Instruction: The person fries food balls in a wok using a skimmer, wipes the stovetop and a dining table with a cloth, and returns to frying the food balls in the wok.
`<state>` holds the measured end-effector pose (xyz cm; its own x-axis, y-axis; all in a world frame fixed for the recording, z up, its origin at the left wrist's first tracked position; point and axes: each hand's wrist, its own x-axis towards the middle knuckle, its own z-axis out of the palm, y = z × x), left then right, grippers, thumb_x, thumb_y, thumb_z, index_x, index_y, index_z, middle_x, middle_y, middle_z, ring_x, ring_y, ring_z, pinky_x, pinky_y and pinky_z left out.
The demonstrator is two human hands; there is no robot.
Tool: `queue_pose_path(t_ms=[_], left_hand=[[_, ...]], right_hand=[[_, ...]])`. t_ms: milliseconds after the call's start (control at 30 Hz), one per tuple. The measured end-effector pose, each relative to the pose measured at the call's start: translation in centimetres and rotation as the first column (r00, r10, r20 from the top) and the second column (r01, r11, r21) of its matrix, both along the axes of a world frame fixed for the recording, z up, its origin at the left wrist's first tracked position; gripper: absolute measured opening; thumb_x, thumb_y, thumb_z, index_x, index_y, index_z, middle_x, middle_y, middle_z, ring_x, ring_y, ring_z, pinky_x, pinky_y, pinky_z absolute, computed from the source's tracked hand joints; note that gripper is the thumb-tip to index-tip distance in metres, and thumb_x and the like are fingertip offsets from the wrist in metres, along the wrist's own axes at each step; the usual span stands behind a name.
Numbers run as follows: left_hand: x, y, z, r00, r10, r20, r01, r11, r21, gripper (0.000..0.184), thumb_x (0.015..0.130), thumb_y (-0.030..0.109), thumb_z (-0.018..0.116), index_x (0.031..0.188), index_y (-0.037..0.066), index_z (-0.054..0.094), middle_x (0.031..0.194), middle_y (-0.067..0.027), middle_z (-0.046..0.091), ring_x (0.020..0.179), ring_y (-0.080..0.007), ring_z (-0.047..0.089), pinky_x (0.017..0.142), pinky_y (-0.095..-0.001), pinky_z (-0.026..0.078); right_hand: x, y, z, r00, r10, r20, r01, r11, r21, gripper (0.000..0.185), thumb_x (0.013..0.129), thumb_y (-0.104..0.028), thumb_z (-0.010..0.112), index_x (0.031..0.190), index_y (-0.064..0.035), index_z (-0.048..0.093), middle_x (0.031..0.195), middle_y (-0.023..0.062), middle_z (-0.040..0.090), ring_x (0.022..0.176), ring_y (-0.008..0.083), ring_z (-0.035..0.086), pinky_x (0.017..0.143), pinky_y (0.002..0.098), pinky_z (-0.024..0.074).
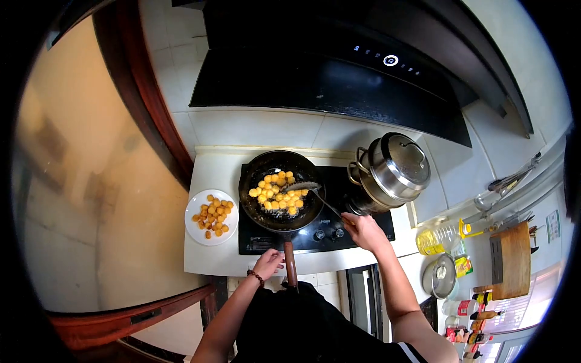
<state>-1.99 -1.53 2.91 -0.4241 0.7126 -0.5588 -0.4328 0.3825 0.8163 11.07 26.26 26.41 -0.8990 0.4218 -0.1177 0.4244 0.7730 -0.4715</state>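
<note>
A black frying pan [247,209] sits on the stove, with several golden fried balls [279,204] in bubbling oil. My right hand [365,232] is closed round the handle of a slotted skimmer [330,209], whose head lies over the balls in the pan. Just left of the pan's brown handle [290,266] is my left hand [269,262], a beaded bracelet on its wrist. Its fingers are loosely bent and not wrapped round the handle; whether the fingertips touch it I cannot tell. To the pan's left, a white plate [196,235] carries more browned balls.
A lidded steel steamer pot [387,175] stands on the right of the black cooktop [260,243]. The range hood [290,78] hangs above. Along the right are an oil jug [433,241], a steel bowl [440,276], a wooden board [513,260] and several bottles.
</note>
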Motion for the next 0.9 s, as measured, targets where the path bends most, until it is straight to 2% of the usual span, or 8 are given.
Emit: queue_pose_path(t_ms=[67, 133, 267, 467, 700, 800, 867, 900], left_hand=[[0.0, 0.2, 0.3, 1.0, -0.008, 0.001, 0.008, 1.0, 0.01, 0.033, 0.102, 0.039, 0.06, 0.112, 0.007, 0.055, 0.104, -0.0058, 0.07, 0.088, -0.0156, 0.069, 0.071, -0.0301, 0.053], [-0.1, 0.5, 0.0, 1.0, -0.01, -0.013, 0.01, 1.0, 0.014, 0.033, 0.101, 0.039, 0.061, 0.112, 0.007, 0.055, 0.104, -0.0053, 0.07, 0.086, -0.0152, 0.069, 0.069, -0.0293, 0.053], [-0.4, 0.6, -0.3, 1.0, -0.014, -0.02, 0.015, 1.0, 0.02, 0.034, 0.101, 0.038, 0.061, 0.112, 0.007, 0.055, 0.104, -0.0054, 0.07, 0.086, -0.0153, 0.069, 0.068, -0.0289, 0.053], [-0.8, 0.1, -0.3, 0.999, -0.04, -0.004, 0.04, 0.999, 0.007, 0.033, 0.102, 0.038, 0.06, 0.113, 0.007, 0.056, 0.104, -0.0062, 0.07, 0.087, -0.0154, 0.07, 0.069, -0.029, 0.053], [-1.0, -0.2, -0.3, 0.997, -0.071, 0.022, 0.071, 0.997, 0.021, 0.035, 0.102, 0.039, 0.06, 0.114, 0.007, 0.056, 0.105, -0.0067, 0.07, 0.089, -0.0162, 0.07, 0.072, -0.03, 0.053], [-1.3, -0.7, -0.4, 0.997, -0.071, 0.033, 0.07, 0.997, 0.027, 0.033, 0.102, 0.038, 0.059, 0.114, 0.007, 0.056, 0.106, -0.0072, 0.07, 0.088, -0.0167, 0.07, 0.072, -0.0303, 0.053], [-1.4, -1.1, -0.7, 0.996, -0.074, 0.04, 0.073, 0.997, 0.028, 0.031, 0.103, 0.036, 0.058, 0.113, 0.007, 0.056, 0.106, -0.0076, 0.07, 0.087, -0.017, 0.07, 0.072, -0.0306, 0.053], [-1.6, -1.3, -0.8, 0.995, -0.083, 0.051, 0.081, 0.996, 0.04, 0.029, 0.103, 0.032, 0.057, 0.116, 0.006, 0.056, 0.108, -0.0082, 0.071, 0.085, -0.0171, 0.07, 0.072, -0.0305, 0.054]], right_hand=[[-0.4, -0.3, -1.4, 0.999, -0.04, -0.015, 0.04, 0.999, -0.013, 0.032, 0.095, -0.013, 0.062, 0.124, -0.0012, 0.065, 0.108, 0.0245, 0.069, 0.1, 0.0425, 0.066, 0.088, 0.0478, 0.0542], [-0.6, -0.5, -3.7, 0.98, -0.099, -0.172, 0.084, 0.992, -0.089, 0.032, 0.095, -0.013, 0.062, 0.124, -0.0006, 0.065, 0.106, 0.0267, 0.069, 0.099, 0.0439, 0.066, 0.088, 0.0485, 0.0542], [-0.7, -1.9, -5.4, 0.979, -0.167, -0.121, 0.16, 0.985, -0.066, 0.033, 0.093, -0.012, 0.063, 0.123, 0.0011, 0.065, 0.103, 0.0285, 0.069, 0.099, 0.044, 0.067, 0.089, 0.0486, 0.0539], [0.7, -4.3, -3.2, 0.977, -0.198, -0.085, 0.186, 0.974, -0.128, 0.033, 0.093, -0.011, 0.063, 0.123, 0.0032, 0.064, 0.106, 0.028, 0.069, 0.102, 0.0436, 0.066, 0.09, 0.0466, 0.0541], [0.3, -4.9, -3.9, 0.955, -0.267, -0.129, 0.245, 0.955, -0.164, 0.032, 0.094, -0.012, 0.063, 0.122, 0.0039, 0.065, 0.108, 0.0282, 0.069, 0.103, 0.0429, 0.067, 0.09, 0.0451, 0.0534], [0.3, -6.0, -2.7, 0.961, -0.267, -0.071, 0.255, 0.957, -0.139, 0.036, 0.096, -0.013, 0.064, 0.127, 0.0035, 0.062, 0.11, 0.0285, 0.069, 0.107, 0.0385, 0.069, 0.088, 0.0388, 0.0545], [0.4, -6.7, -2.3, 0.953, -0.289, -0.094, 0.273, 0.95, -0.152, 0.035, 0.096, -0.013, 0.064, 0.127, 0.0034, 0.062, 0.102, 0.028, 0.071, 0.094, 0.0341, 0.073, 0.082, 0.0377, 0.0546], [0.5, -6.8, -2.4, 0.952, -0.294, -0.089, 0.279, 0.948, -0.152, 0.035, 0.096, -0.013, 0.064, 0.127, 0.0034, 0.062, 0.102, 0.028, 0.071, 0.094, 0.0341, 0.073, 0.082, 0.0377, 0.0546]])
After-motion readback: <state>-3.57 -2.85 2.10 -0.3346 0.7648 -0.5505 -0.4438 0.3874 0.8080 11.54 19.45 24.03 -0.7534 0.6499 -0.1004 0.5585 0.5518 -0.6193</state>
